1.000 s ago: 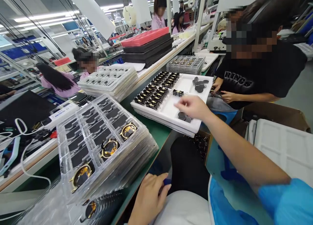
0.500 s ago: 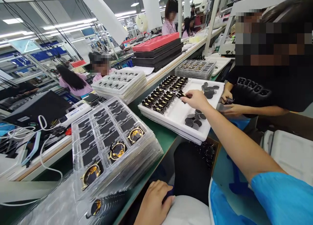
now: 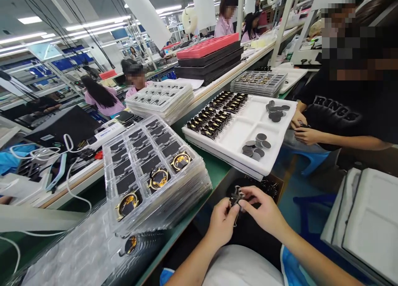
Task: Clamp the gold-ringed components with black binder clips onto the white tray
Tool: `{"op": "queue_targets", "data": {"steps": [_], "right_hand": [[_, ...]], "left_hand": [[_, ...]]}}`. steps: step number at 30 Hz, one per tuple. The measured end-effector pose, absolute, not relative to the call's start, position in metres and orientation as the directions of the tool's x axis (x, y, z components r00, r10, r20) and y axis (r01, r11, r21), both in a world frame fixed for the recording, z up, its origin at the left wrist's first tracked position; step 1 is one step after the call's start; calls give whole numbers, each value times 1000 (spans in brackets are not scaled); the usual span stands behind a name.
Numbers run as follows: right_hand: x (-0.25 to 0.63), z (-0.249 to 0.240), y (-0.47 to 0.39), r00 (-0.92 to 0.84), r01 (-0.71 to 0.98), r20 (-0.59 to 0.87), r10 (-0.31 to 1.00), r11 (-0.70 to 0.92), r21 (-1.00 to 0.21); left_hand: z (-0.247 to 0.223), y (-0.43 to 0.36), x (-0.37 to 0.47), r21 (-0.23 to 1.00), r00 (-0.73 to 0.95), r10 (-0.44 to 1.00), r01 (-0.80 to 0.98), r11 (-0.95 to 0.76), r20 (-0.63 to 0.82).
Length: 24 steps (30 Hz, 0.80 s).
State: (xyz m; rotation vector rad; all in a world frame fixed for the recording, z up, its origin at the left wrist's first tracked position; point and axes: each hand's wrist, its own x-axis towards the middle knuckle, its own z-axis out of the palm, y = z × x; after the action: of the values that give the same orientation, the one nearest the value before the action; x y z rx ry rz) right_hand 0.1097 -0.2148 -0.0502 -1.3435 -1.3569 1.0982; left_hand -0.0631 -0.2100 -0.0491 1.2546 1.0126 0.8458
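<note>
Over my lap, my left hand (image 3: 222, 221) and my right hand (image 3: 264, 207) are both closed on a black binder clip assembly (image 3: 236, 195) with silver wire handles. My fingers hide most of what the clips grip. Beyond my hands, a white foam tray (image 3: 245, 163) holds rows of similar black binder clips (image 3: 217, 116) with gold-coloured parts between them. Two piles of dark grey discs (image 3: 256, 147) lie in its right-hand compartments.
To the left stands a tall stack of clear plastic trays (image 3: 174, 195), with gold-rimmed watch cases (image 3: 159, 178) along its near row. A box of loose clips (image 3: 270, 186) sits under the bench edge. At the right, a co-worker (image 3: 338, 107) handles a small dark part beside white foam trays (image 3: 373, 219).
My right hand has come back from the foam tray to my lap with a clip assembly. My left hand has lifted from my lap and now grips it too.
</note>
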Motion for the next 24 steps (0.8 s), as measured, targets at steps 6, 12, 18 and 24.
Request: {"op": "queue_targets", "data": {"steps": [6,12,18,24], "right_hand": [[117,-56,-218,-116,42,-139,983,-135,-990],[123,-63,-219,12,17,-210,978,-210,-978],[123,-88,-233,-258,127,-222,940,-195,-973],[106,-91,-246,-235,281,-95,967,-26,-959]], "left_hand": [[-63,-223,-73,963,455,856,212,165,-247],[-60,-229,-82,928,488,819,347,135,-301],[-68,-229,-62,931,220,953,-255,260,-206],[-51,-220,-36,822,219,949,-479,308,-228]]}}
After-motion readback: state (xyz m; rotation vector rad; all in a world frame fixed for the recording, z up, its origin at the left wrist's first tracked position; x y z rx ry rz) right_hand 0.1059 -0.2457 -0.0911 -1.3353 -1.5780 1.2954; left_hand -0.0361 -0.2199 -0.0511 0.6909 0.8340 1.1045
